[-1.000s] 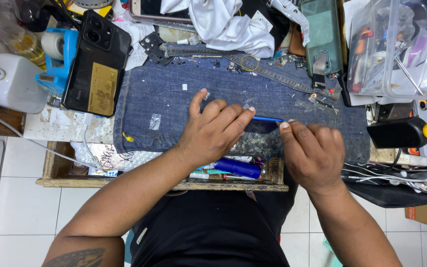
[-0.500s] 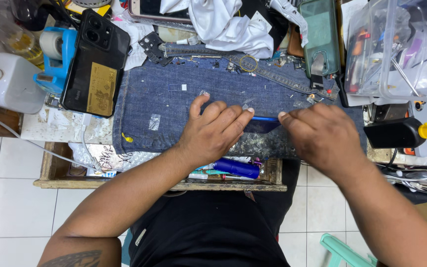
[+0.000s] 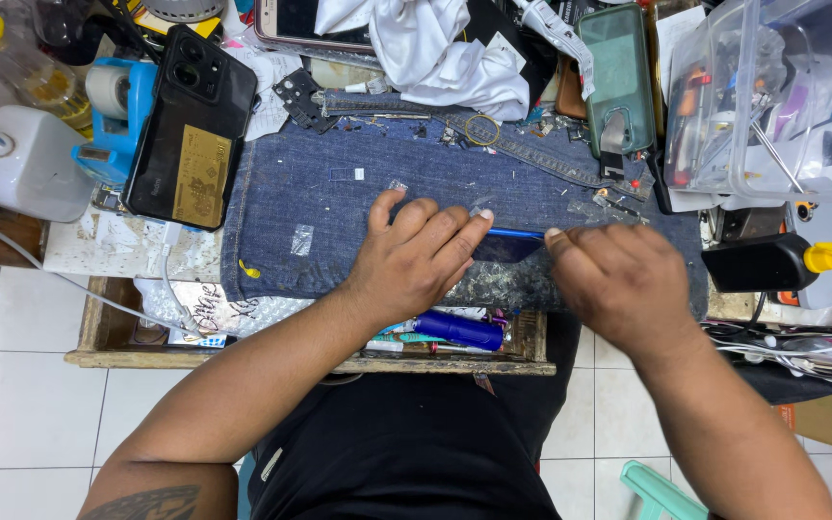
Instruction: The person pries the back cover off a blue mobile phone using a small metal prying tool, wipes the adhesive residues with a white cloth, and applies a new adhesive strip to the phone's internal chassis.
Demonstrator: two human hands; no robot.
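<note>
A dark phone [image 3: 505, 248], mostly covered, is being pressed flat onto the denim cloth [image 3: 329, 207] that is spread over the desk [image 3: 108, 252]. It is lying under the fingertips of the left hand [image 3: 416, 255] and just beside the right hand [image 3: 618, 281]. The left hand is being held open, palm down and fingers spread, bearing on the phone without closing around it. A thin blue tool [image 3: 517, 233] is being held along the phone's far edge; it is running from beneath the left fingertips to the right hand's forefinger. The right hand is being kept curled with knuckles up, and its grip on the tool is probably a pinch, though the fingertips are hidden.

Below the left wrist, blue pens [image 3: 459, 329] are lying in an open wooden drawer [image 3: 98, 342]. Beyond the left hand's outer side, a black phone [image 3: 192, 127] is resting face down, with a white pump bottle [image 3: 26, 169] farther out. Beyond the fingertips, a crumpled white cloth [image 3: 435, 43] and a green phone case [image 3: 616, 77] are lying. Past the right hand, a clear plastic box [image 3: 772, 91] and a black bottle with a yellow nozzle [image 3: 767, 262] are standing.
</note>
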